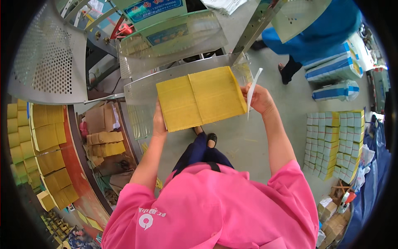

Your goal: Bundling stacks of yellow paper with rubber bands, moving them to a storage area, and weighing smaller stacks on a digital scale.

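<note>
Two side-by-side blocks of yellow paper (pixel 219 97), with a seam between them, are held up before me over the machine's metal ledge. My left hand (pixel 159 120) grips the left end; its fingers are partly hidden behind the paper. At the right end, my right hand (pixel 260 98) is closed, fingertips at the paper's edge. A narrow white paper strip (pixel 253 89) stands between that hand's fingers and the yellow paper. The hidden fingertips leave unclear how firmly each piece is pinched.
A machine with a clear plastic guard (pixel 174 41) stands ahead. Perforated sheet metal (pixel 49 58) rises at left, above a red table (pixel 76 166) stacked with yellow paper. Tied paper bundles (pixel 331 141) and wrapped packs (pixel 336 66) lie at right. A person in blue (pixel 319 29) stands beyond.
</note>
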Demonstrator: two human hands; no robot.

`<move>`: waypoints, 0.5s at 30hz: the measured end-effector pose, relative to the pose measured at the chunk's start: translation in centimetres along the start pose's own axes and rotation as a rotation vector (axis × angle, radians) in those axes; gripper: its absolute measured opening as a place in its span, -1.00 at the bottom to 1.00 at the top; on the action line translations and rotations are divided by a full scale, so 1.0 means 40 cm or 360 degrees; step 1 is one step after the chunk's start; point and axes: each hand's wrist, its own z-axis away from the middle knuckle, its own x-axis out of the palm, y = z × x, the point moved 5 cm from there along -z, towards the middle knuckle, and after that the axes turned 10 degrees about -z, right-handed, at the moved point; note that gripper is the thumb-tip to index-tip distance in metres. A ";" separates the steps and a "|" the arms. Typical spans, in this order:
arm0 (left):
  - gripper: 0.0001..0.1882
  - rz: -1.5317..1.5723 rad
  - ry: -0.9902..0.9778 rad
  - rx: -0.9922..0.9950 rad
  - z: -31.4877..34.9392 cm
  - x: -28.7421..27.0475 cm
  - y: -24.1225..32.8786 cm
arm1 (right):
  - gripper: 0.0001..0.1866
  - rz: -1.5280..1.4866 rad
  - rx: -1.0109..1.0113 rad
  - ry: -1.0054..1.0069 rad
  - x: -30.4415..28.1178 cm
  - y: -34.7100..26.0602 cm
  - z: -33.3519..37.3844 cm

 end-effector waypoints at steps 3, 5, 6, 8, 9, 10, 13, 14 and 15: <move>-0.36 0.1117 -0.0212 -0.0435 -0.007 0.035 0.141 | -0.73 -0.0003 0.0064 0.0195 -0.121 0.032 -0.049; -0.36 0.1031 -0.0096 -0.0391 0.005 0.024 0.164 | -0.74 0.0317 0.0009 0.0468 -0.119 0.050 -0.061; -0.36 0.1039 -0.0099 -0.0399 0.013 0.020 0.160 | -0.68 0.0512 0.0045 0.0450 -0.111 0.054 -0.061; -0.36 0.0869 -0.0147 -0.0483 0.010 0.021 0.151 | -0.60 0.0713 -0.0086 0.0482 -0.125 0.076 -0.084; -0.36 0.0868 -0.0152 -0.0500 0.013 0.021 0.152 | -0.49 0.0690 -0.0112 0.0471 -0.095 0.085 -0.085; -0.36 0.0885 -0.0167 -0.0557 0.013 0.026 0.166 | -0.49 0.0683 -0.0108 0.0488 -0.085 0.095 -0.086; -0.37 0.0869 -0.0149 -0.0608 0.009 0.038 0.187 | -0.58 0.1188 -0.0451 0.0520 -0.042 0.090 -0.078; -0.38 0.0843 -0.0112 -0.0586 0.006 0.038 0.190 | -0.58 0.1179 -0.0439 0.0524 -0.031 0.091 -0.070; -0.38 0.0832 -0.0108 -0.0599 0.006 0.038 0.187 | -0.55 0.1524 -0.0558 0.0517 -0.003 0.080 -0.059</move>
